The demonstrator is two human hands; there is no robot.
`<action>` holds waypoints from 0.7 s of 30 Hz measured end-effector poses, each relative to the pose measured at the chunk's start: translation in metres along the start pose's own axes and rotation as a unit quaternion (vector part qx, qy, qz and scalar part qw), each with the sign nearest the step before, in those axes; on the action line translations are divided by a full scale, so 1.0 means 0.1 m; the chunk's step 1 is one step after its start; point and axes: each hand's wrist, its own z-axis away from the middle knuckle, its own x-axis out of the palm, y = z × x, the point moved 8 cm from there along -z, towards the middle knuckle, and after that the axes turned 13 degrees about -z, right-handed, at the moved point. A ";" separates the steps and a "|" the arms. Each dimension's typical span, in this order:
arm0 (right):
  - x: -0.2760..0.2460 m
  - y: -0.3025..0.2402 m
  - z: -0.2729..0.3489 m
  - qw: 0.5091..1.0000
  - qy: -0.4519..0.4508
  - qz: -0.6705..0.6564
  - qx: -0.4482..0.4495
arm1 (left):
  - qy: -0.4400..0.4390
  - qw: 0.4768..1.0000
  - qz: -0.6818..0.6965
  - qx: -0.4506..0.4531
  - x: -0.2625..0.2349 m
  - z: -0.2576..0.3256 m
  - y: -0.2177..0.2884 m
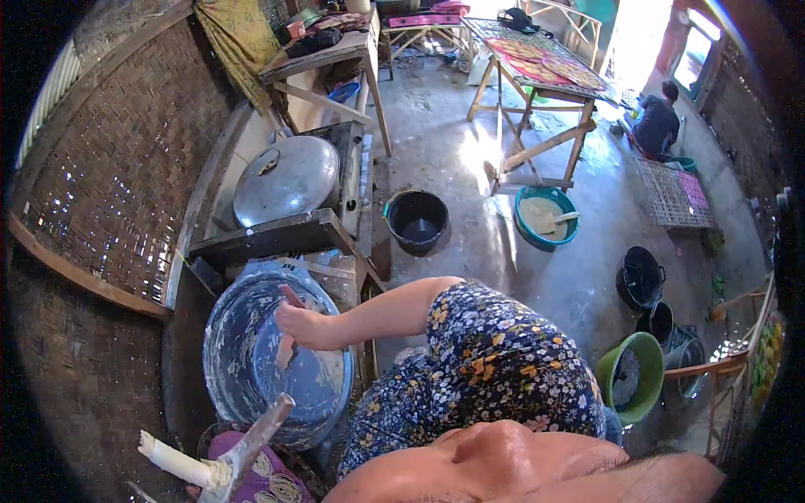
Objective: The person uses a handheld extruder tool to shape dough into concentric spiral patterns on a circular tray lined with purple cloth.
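The person's right hand (300,323) is reaching out over a large blue-grey basin (251,369) at lower left. Its fingers are curling tight around the reddish handle of a tool (290,323) that is dipping into the basin. A pale batter-like smear is showing near the tool; how full the basin is cannot be told. The left hand is not showing.

Behind the basin, a round metal lid (287,179) is covering a big pot on a dark stove. To the right, a black bucket (417,220) is standing on the concrete floor (470,151), with dark liquid in it. Further right, a teal basin (546,217) is holding a pale mix and a pale scoop. At far right, a green bucket (631,375) is holding something grey, beside black pots (641,277).

No packages or signs are visible. A patterned mat is lying on the wooden table (537,75).

The woven wall (126,168) is closing off the left side. Open floor is lying between the black bucket and the table. Another person (656,121) is crouching by the bright doorway.
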 end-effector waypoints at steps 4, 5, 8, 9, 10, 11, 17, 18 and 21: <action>0.60 -0.03 -0.33 0.973 -0.181 -0.144 -0.008 | 0.045 0.998 -0.019 -0.035 -0.14 0.12 0.24; 0.90 0.00 -0.31 0.936 -0.245 -0.252 0.039 | 0.060 0.997 -0.022 -0.046 -0.18 0.16 0.31; 0.10 0.20 0.06 0.934 -0.236 -0.265 0.048 | 0.139 0.987 -0.049 -0.064 -0.40 0.46 0.72; 0.08 0.38 0.13 0.949 -0.159 -0.252 0.105 | 0.152 0.985 -0.059 -0.055 -0.33 0.47 0.82; 0.02 0.47 0.24 0.948 -0.208 -0.219 0.103 | 0.163 0.981 -0.101 -0.038 -0.24 0.47 0.91; -0.03 0.48 0.28 0.944 -0.258 -0.187 0.083 | 0.186 0.971 -0.151 -0.020 -0.18 0.53 1.06; -0.78 0.62 0.26 0.986 -0.113 -0.125 0.006 | 0.237 0.950 -0.205 0.009 0.14 0.70 1.63; -0.72 0.60 0.24 0.985 -0.118 -0.127 -0.010 | 0.250 0.944 -0.214 0.008 0.16 0.73 1.66; -0.37 0.52 0.29 0.974 -0.191 -0.122 -0.021 | 0.223 0.955 -0.192 0.021 0.30 0.81 1.71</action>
